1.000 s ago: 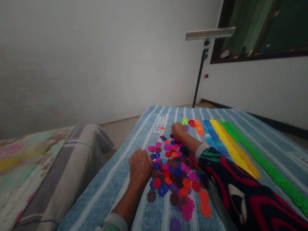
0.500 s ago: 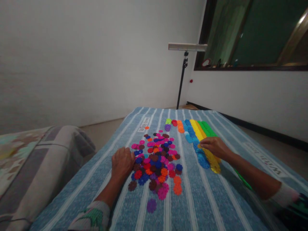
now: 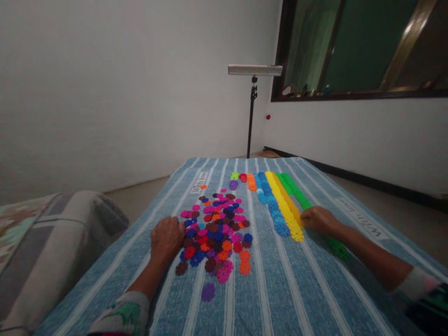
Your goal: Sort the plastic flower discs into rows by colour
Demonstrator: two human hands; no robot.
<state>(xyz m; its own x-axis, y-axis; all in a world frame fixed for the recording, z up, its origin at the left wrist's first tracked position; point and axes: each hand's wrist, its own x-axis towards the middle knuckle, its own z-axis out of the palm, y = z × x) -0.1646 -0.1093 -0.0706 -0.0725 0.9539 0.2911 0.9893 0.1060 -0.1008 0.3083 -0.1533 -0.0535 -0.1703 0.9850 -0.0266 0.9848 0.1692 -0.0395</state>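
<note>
A heap of small flower-shaped plastic discs [image 3: 219,233] in pink, red, orange, blue and brown lies on a blue striped cloth [image 3: 280,280]. My left hand [image 3: 166,237] rests on the cloth at the heap's left edge, fingers curled against the discs. To the right run sorted rows of discs: blue [image 3: 269,200], yellow [image 3: 284,207] and green [image 3: 297,196]. My right hand [image 3: 319,219] sits with fingers closed at the near end of the yellow row, over the green row. What its fingers hold is hidden.
Short groups of orange discs [image 3: 251,182], red discs and light-green discs lie at the far end. A single purple disc [image 3: 208,292] lies near me. A light bar on a stand [image 3: 252,112] is by the far wall. A folded grey blanket [image 3: 70,233] lies left.
My right hand left the far side of the heap and moved right to the near end of the yellow row. The view swung right. My left hand stayed at the heap's edge.
</note>
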